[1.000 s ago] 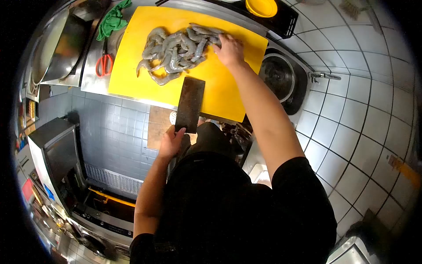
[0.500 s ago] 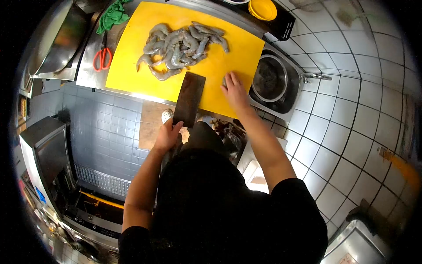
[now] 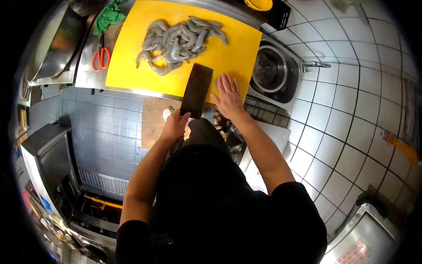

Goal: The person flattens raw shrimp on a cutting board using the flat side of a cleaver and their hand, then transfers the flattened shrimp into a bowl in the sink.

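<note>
My left hand (image 3: 175, 127) is closed round the handle end of a dark, broad-bladed cleaver (image 3: 196, 90), whose blade reaches over the front edge of the yellow cutting board (image 3: 127, 72). To the right of the blade, my right hand (image 3: 229, 97) lies flat on the board with its fingers stretched out. A small grey shrimp (image 3: 218, 82) shows at the left side of those fingers, partly hidden by them. Further back on the board is a pile of raw grey shrimp (image 3: 178, 42), apart from both hands.
Red-handled scissors (image 3: 101, 58) and a green cloth (image 3: 109, 16) lie left of the board. A sink (image 3: 285, 83) holding a round metal bowl (image 3: 269, 68) adjoins its right side. A yellow bowl (image 3: 259, 4) stands at the back, a large metal pan (image 3: 57, 48) at far left.
My right hand has flattened and shifted left, nearer the cleaver, its fingers now straighter. The cleaver has moved slightly right and away from me. The whole view has shifted a little.
</note>
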### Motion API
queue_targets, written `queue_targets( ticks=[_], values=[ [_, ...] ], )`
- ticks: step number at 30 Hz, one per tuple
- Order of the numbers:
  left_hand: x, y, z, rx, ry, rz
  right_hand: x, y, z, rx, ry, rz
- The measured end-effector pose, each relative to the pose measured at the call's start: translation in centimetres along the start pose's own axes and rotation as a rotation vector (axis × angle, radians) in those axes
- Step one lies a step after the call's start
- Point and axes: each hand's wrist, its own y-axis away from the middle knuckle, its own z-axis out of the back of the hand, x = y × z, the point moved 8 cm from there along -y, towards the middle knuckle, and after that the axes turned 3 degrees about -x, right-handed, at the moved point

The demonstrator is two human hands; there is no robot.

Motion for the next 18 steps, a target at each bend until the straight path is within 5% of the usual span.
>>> queue_targets(
  ticks=[4, 10, 13, 18],
  values=[
    [0.5, 0.0, -1.1, 0.036, 0.006, 0.12, 0.6, 0.1, -1.3, 0.04, -0.015, -0.023],
    [1.3, -0.4, -2.6, 0.047, -0.085, 0.135, 0.4, 0.3, -1.9, 0.044, -0.071, -0.05],
    [0.4, -0.8, -3.0, -0.04, -0.058, -0.039, 0.3, 0.2, -1.9, 0.045, -0.068, -0.04],
    [-1.5, -3.0, -3.8, -0.007, 0.035, 0.065, 0.2, 0.4, -1.8, 0.035, -0.112, -0.029]
  ],
)
